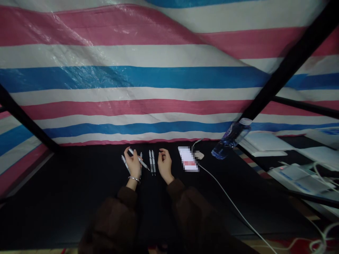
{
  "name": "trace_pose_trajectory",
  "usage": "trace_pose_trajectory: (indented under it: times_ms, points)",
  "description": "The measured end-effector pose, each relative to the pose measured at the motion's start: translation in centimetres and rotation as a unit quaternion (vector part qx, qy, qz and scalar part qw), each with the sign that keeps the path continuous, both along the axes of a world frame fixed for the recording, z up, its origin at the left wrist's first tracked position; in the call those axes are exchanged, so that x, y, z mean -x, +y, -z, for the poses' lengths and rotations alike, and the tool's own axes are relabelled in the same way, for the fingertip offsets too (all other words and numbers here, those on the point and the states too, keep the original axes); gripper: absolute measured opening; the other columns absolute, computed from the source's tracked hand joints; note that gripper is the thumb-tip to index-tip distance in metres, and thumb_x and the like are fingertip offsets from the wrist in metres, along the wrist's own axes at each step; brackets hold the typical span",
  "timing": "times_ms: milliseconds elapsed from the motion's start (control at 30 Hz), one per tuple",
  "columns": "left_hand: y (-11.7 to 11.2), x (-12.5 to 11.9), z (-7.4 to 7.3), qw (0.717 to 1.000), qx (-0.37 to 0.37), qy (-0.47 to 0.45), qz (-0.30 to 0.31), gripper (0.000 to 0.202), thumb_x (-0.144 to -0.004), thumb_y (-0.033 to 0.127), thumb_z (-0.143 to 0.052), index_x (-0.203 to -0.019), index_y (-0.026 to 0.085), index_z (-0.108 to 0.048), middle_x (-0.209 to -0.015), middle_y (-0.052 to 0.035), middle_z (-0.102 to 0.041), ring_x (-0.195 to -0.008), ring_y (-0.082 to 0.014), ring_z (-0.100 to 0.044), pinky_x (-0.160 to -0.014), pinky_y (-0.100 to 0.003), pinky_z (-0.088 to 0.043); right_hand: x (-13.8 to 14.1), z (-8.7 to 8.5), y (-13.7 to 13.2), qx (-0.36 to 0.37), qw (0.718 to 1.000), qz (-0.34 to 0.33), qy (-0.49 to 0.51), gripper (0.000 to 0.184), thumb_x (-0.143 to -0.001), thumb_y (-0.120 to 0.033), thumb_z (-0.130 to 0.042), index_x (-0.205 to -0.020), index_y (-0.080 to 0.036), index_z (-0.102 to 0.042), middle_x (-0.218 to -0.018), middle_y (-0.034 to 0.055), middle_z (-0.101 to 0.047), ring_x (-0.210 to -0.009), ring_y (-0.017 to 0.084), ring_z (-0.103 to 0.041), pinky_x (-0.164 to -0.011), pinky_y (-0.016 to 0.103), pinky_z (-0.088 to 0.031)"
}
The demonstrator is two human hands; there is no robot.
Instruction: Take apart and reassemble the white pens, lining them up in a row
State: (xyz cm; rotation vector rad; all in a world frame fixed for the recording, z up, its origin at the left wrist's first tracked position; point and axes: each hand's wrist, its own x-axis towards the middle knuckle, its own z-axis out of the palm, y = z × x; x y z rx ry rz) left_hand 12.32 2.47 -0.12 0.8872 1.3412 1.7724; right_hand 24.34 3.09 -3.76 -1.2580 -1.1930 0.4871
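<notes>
My left hand [134, 167], with a silver bangle at the wrist, is closed on a white-and-grey pen [143, 163] held aslant between thumb and fingers. Its tip points down to the right. Another pen [124, 162] lies left of this hand, and part of one more pen [141, 155] shows behind it. Two similar pens [152, 162] lie side by side on the black tabletop [79, 197], between my hands. My right hand [165, 165] rests just right of that pair, fingers loosely curled together, with nothing visible in them.
Right of my hands lies a lit phone [187, 158], partly pixelated, near a white cable [225, 190] and a pale small object [199, 155]. A clear bottle [230, 139] leans further right. White packages [265, 143] sit beyond a black frame bar [286, 63]. Striped sheeting [132, 77] hangs behind.
</notes>
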Motion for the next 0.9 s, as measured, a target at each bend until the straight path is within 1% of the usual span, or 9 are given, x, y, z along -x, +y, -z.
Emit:
trace_pose_trajectory:
  times_ms: [133, 267, 367, 467, 567, 733, 833, 900]
  points:
    - [-0.06, -0.01, -0.07, 1.0, 0.003, 0.018, 0.004, 0.05, -0.081, 0.041, -0.049, -0.122, 0.017, -0.035, -0.045, 0.0108, -0.046, -0.024, -0.0037, -0.032, -0.029, -0.013, -0.022, -0.08, -0.13, -0.13, 0.017, 1.0, -0.009, -0.006, 0.02, -0.083, -0.028, -0.042, -0.096, -0.018, -0.053, -0.063, -0.0028, -0.046, -0.053, 0.012, -0.045, -0.053, 0.024, -0.036]
    - [-0.13, -0.01, -0.07, 1.0, -0.006, 0.021, 0.012, 0.057, -0.08, 0.044, -0.05, -0.127, 0.017, -0.032, -0.047, 0.0103, -0.047, -0.026, -0.0033, -0.034, -0.029, -0.013, -0.023, -0.1, 0.01, -0.08, 0.024, 1.0, 0.0, -0.011, 0.022, -0.081, -0.027, -0.044, -0.098, -0.017, -0.053, -0.065, -0.0026, -0.047, -0.051, 0.011, -0.043, -0.052, 0.024, -0.036]
    - [-0.11, -0.04, -0.17, 1.0, -0.006, 0.017, 0.009, 0.059, -0.078, 0.047, -0.051, -0.126, 0.016, -0.035, -0.045, 0.0105, -0.045, -0.026, -0.0027, -0.033, -0.03, -0.012, -0.023, -0.05, 0.08, -0.02, 0.022, 1.0, 0.0, -0.011, 0.022, -0.081, -0.027, -0.043, -0.097, -0.017, -0.053, -0.066, -0.0016, -0.048, -0.051, 0.011, -0.043, -0.052, 0.024, -0.036]
    - [-0.12, -0.1, -0.36, 1.0, -0.001, 0.016, 0.007, 0.061, -0.076, 0.05, -0.053, -0.125, 0.015, -0.038, -0.043, 0.0104, -0.044, -0.027, -0.0026, -0.034, -0.03, -0.012, -0.022, 0.0, -0.01, -0.05, 0.023, 1.0, -0.006, -0.01, 0.02, -0.081, -0.027, -0.042, -0.095, -0.017, -0.054, -0.064, -0.0018, -0.048, -0.051, 0.012, -0.043, -0.051, 0.024, -0.035]
    - [-0.16, -0.13, -0.45, 1.0, 0.007, 0.019, 0.017, 0.067, -0.075, 0.051, -0.053, -0.129, 0.016, -0.035, -0.044, 0.0098, -0.046, -0.027, -0.0027, -0.033, -0.029, -0.012, -0.022, 0.01, -0.16, -0.14, 0.026, 1.0, -0.008, -0.009, 0.019, -0.082, -0.027, -0.041, -0.093, -0.018, -0.055, -0.06, -0.0029, -0.046, -0.051, 0.012, -0.044, -0.05, 0.023, -0.035]
    - [-0.14, -0.15, -0.27, 0.999, 0.008, 0.017, 0.03, 0.074, -0.077, 0.048, -0.053, -0.138, 0.018, -0.026, -0.046, 0.0082, -0.05, -0.03, -0.0034, -0.035, -0.032, -0.013, -0.025, -0.05, -0.04, -0.09, 0.028, 1.0, -0.008, -0.007, 0.019, -0.081, -0.027, -0.043, -0.094, -0.018, -0.054, -0.063, -0.0024, -0.047, -0.052, 0.012, -0.045, -0.051, 0.024, -0.036]
    - [-0.11, -0.16, -0.24, 0.999, 0.007, 0.016, 0.031, 0.072, -0.078, 0.047, -0.053, -0.138, 0.017, -0.027, -0.045, 0.008, -0.05, -0.03, -0.0036, -0.035, -0.033, -0.013, -0.025, -0.1, 0.3, 0.15, 0.017, 1.0, 0.0, -0.011, 0.019, -0.08, -0.026, -0.045, -0.094, -0.018, -0.055, -0.067, -0.0012, -0.05, -0.053, 0.012, -0.044, -0.051, 0.024, -0.036]
    - [-0.08, -0.14, -0.25, 0.999, 0.007, 0.021, 0.028, 0.068, -0.078, 0.046, -0.053, -0.135, 0.016, -0.031, -0.044, 0.0082, -0.049, -0.03, -0.0036, -0.035, -0.033, -0.013, -0.025, -0.13, 0.54, 0.32, 0.01, 1.0, 0.005, -0.014, 0.019, -0.079, -0.025, -0.046, -0.093, -0.018, -0.056, -0.069, -0.0006, -0.05, -0.053, 0.011, -0.044, -0.052, 0.024, -0.036]
